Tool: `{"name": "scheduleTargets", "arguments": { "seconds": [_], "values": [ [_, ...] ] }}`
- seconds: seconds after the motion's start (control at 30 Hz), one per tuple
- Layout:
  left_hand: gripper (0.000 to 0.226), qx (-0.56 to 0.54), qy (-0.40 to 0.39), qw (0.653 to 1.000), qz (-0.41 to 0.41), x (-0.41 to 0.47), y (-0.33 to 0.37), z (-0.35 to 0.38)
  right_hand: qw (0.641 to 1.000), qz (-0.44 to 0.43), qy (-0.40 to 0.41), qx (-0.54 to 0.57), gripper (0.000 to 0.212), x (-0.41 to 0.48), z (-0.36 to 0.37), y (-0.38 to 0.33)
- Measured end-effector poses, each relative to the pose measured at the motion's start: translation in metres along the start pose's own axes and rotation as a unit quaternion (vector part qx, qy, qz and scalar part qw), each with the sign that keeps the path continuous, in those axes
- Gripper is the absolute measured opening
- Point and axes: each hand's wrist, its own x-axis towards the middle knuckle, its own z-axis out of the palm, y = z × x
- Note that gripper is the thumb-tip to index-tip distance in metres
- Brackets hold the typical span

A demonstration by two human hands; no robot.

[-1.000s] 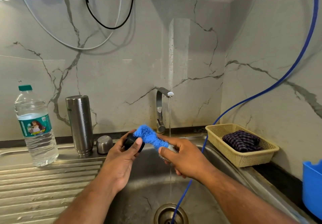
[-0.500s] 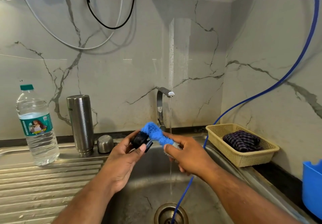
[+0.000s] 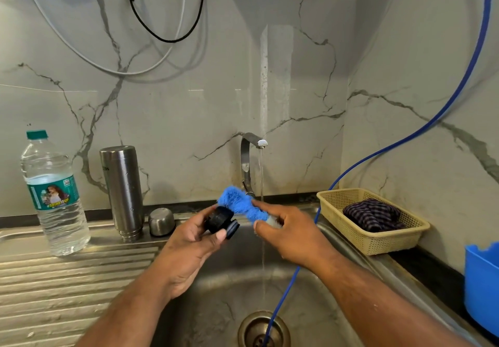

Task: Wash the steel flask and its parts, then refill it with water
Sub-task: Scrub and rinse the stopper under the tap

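Over the sink, my left hand [image 3: 189, 246] grips the flask's black stopper [image 3: 220, 220] between thumb and fingers. My right hand [image 3: 291, 234] holds a blue bristle brush [image 3: 239, 203] by its pale handle, the bristles lying against the stopper's top. The steel flask body [image 3: 122, 191] stands upside down on the drainboard at the left. Its small steel cup cap [image 3: 161, 222] sits upside down beside it. A thin stream of water runs from the tap [image 3: 249, 157] just behind my right hand.
A plastic water bottle [image 3: 52, 195] with a green cap stands far left on the ribbed drainboard [image 3: 54, 287]. A blue hose [image 3: 291, 281] drops into the sink drain [image 3: 263, 329]. A yellow basket [image 3: 375, 241] with a checked cloth sits right; a blue tub [image 3: 482, 287] is at the right edge.
Both hands rose slightly, and my left hand has turned the stopper so its threaded end shows more. The brush stays pressed against it, shifted a little along its top.
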Motion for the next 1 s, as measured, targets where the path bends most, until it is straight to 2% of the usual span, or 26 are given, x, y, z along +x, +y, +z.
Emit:
{"name": "scheduleTargets", "arguments": {
  "seconds": [0.13, 0.27, 0.37, 0.5, 0.6, 0.7, 0.8, 0.87, 1.0],
  "values": [
    [0.044, -0.092, 0.001, 0.996, -0.016, 0.000, 0.000, 0.003, 0.998, -0.035, -0.051, 0.000, 0.044, -0.003, 0.003, -0.003],
    [0.033, -0.164, 0.005, 0.985, -0.052, 0.001, 0.003, 0.008, 0.999, -0.023, 0.019, -0.029, 0.049, 0.001, 0.005, 0.003],
    [0.033, -0.202, 0.052, 0.976, -0.067, 0.002, 0.006, 0.010, 0.998, -0.052, 0.033, 0.018, 0.048, 0.000, 0.002, 0.000],
    [0.035, -0.208, 0.086, 0.973, -0.047, 0.004, 0.008, 0.007, 0.995, -0.100, -0.022, -0.023, 0.053, -0.007, 0.014, -0.004],
    [0.040, -0.204, 0.098, 0.973, -0.036, 0.004, 0.012, 0.004, 0.995, -0.081, -0.002, -0.058, 0.054, -0.006, 0.012, -0.001],
    [0.041, -0.145, 0.076, 0.986, -0.038, 0.002, 0.009, 0.006, 0.993, -0.085, 0.020, -0.079, 0.055, -0.005, 0.011, -0.001],
    [0.036, -0.135, 0.055, 0.989, -0.040, 0.001, 0.007, 0.015, 0.993, -0.106, -0.030, -0.036, 0.054, -0.008, 0.016, -0.005],
    [0.037, -0.153, 0.070, 0.985, -0.037, 0.001, 0.008, 0.015, 0.992, -0.104, -0.053, -0.054, 0.052, -0.005, 0.009, -0.004],
    [0.049, -0.149, 0.056, 0.986, -0.043, 0.001, 0.004, 0.018, 0.988, -0.095, -0.018, -0.118, 0.051, -0.001, 0.004, 0.003]
  ]
}}
